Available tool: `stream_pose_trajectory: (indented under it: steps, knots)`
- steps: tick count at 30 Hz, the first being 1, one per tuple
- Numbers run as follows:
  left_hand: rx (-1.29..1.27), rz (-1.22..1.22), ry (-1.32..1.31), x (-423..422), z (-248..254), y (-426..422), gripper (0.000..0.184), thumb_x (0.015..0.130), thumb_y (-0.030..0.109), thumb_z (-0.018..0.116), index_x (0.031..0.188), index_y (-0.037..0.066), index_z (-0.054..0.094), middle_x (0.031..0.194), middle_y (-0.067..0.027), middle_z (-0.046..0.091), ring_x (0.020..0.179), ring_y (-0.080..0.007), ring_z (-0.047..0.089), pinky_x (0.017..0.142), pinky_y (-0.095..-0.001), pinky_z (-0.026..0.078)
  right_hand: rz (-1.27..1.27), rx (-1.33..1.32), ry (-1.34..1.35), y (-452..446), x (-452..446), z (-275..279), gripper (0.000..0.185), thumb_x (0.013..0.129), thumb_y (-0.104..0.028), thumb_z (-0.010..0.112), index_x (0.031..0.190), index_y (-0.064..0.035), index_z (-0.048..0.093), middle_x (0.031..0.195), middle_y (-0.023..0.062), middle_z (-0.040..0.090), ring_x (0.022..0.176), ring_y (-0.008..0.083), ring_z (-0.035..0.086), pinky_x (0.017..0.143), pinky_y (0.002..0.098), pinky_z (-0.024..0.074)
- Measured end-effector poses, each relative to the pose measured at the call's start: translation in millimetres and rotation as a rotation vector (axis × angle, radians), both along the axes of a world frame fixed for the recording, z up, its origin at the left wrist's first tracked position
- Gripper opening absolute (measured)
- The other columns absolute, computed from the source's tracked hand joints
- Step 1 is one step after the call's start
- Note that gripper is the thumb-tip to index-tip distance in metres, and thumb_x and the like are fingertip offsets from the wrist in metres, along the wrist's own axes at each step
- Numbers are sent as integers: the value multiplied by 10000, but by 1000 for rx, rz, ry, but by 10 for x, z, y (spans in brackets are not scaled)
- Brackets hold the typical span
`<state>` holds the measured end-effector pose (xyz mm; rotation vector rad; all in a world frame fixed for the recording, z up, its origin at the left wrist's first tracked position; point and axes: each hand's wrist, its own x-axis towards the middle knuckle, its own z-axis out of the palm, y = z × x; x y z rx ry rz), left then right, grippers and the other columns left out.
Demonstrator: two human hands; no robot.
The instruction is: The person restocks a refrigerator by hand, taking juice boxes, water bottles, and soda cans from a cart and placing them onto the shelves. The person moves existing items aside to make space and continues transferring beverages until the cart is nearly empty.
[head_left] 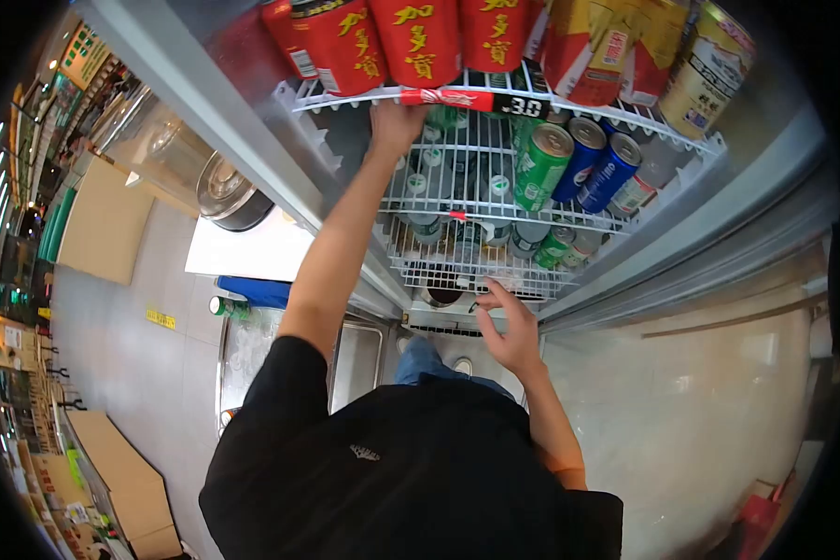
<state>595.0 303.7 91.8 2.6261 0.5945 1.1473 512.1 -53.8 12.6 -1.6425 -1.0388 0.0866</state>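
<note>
My left hand reaches into the open fridge just under the top wire shelf. Its fingers are hidden behind the shelf's front edge, close to a green bottle or can further in. Below, my right hand is raised in front of the lowest wire rack, fingers apart and partly bent. A small dark spot shows by its fingertips, too small to name. On the middle shelf stand a green can, blue cans and several bottles with white caps.
Red cans and a yellow-white can stand on the top shelf. The fridge frame is at left. A metal basin sits left of my body, with a green can by it. Cardboard lies at lower left.
</note>
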Motion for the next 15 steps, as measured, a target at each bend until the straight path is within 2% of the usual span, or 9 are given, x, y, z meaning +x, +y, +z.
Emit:
stream_pose_trajectory:
  steps: [5,9,15]
  knots:
    - [49,56,268,900,-71,492,374,819,363,699,1015,46,668,909,-160,665,798,-267,644,728,-369,492,-183,-51,-7,-349,-47,-51,488,809,-11,680,1281,-34,555,903,110,687,812,241,675,750,331,530]
    - [12,54,379,1068,-95,640,362,826,342,694,1022,39,659,904,-152,667,799,-255,642,734,-364,492,-280,-94,-6,-541,-102,-156,488,806,4,680,1275,-7,543,902,114,691,821,234,676,769,333,524]
    - [-26,27,404,1142,-136,646,344,837,311,688,1032,29,647,897,-139,669,800,-238,640,744,-358,493,-350,-93,31,-646,-185,-221,479,813,16,666,1275,5,539,916,119,692,828,222,677,794,330,521]
